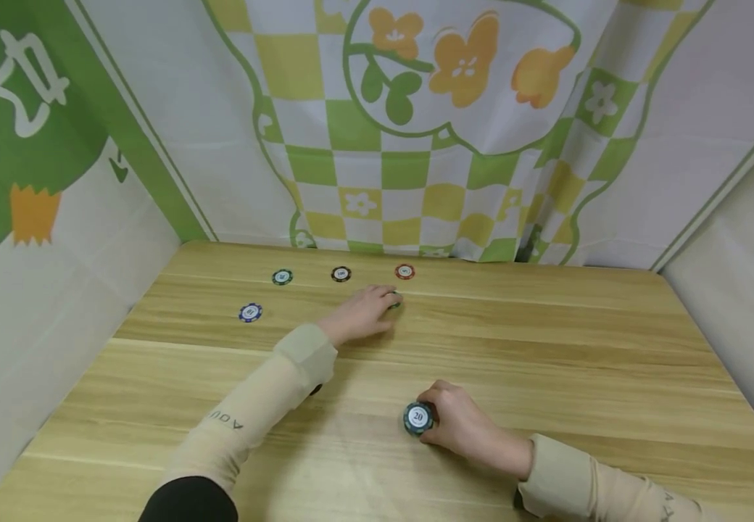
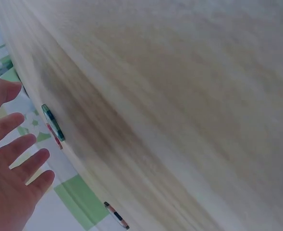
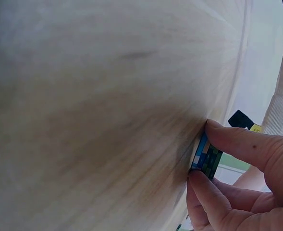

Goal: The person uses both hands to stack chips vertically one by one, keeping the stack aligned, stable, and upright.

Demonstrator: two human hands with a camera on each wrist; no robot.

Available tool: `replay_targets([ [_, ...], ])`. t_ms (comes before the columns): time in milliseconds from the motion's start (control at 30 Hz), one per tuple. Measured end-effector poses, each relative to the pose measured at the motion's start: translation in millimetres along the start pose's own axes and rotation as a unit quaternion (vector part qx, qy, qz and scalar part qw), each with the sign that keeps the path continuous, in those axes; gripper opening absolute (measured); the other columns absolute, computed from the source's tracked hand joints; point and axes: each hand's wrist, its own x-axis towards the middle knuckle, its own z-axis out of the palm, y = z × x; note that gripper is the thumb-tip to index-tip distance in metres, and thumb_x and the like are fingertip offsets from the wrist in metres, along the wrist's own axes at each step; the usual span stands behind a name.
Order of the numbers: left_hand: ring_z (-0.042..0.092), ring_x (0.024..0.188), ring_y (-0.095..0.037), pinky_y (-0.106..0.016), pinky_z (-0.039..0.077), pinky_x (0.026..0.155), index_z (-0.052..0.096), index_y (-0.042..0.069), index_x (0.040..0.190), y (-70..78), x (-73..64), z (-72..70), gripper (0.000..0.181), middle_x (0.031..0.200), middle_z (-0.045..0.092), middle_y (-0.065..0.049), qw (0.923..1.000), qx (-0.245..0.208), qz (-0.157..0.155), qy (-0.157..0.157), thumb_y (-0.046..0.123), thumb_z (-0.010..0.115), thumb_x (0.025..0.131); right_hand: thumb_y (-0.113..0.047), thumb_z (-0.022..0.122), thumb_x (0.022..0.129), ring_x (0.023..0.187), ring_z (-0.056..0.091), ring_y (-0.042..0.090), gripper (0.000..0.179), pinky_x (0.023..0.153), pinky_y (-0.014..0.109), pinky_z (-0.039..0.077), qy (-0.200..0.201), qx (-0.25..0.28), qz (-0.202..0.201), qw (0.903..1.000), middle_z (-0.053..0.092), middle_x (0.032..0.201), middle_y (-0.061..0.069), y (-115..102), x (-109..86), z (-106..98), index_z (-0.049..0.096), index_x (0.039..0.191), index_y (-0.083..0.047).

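Observation:
My right hand pinches a small stack of poker chips between thumb and fingers, close over the table; the top one is dark green and reads 20. The right wrist view shows blue and green edges in that chip stack. Farther back, my left hand reaches over a green poker chip, partly hidden by its fingers. In the left wrist view, the left hand's fingers are spread and loosely bent beside the green chip, with nothing held.
Near the back edge of the wooden table lie a red chip, a black chip and another green chip. A blue chip lies at the left. Behind the table hangs a checked, flowered curtain.

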Motion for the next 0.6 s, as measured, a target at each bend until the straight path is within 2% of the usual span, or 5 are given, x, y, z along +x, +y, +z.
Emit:
replay_targets([
  [367,0.037,0.126,-0.030,-0.040,0.027,0.106,0.043,0.007,0.134,-5.2,14.6,6.6,0.041,0.136,0.042,-0.015,0.9994,-0.026,-0.022,-0.002,0.021,0.046,0.095,-0.004,0.083,0.056,0.071,0.051,0.011,0.041,0.061,0.021,0.045,-0.003,-0.003,0.005,1.0000,0.057,0.082,0.006,0.6,0.2,-0.5,0.064,0.091,0.006],
  [600,0.036,0.127,-0.030,-0.040,0.027,0.106,0.044,0.006,0.133,-3.5,20.3,8.2,0.039,0.137,0.041,-0.015,0.9993,-0.011,-0.033,-0.015,0.018,0.045,0.096,-0.004,0.082,0.057,0.070,0.050,0.010,0.041,0.060,0.021,0.044,-0.007,0.006,0.009,0.9999,0.056,0.082,0.006,0.8,0.0,-1.1,0.064,0.092,0.006],
])
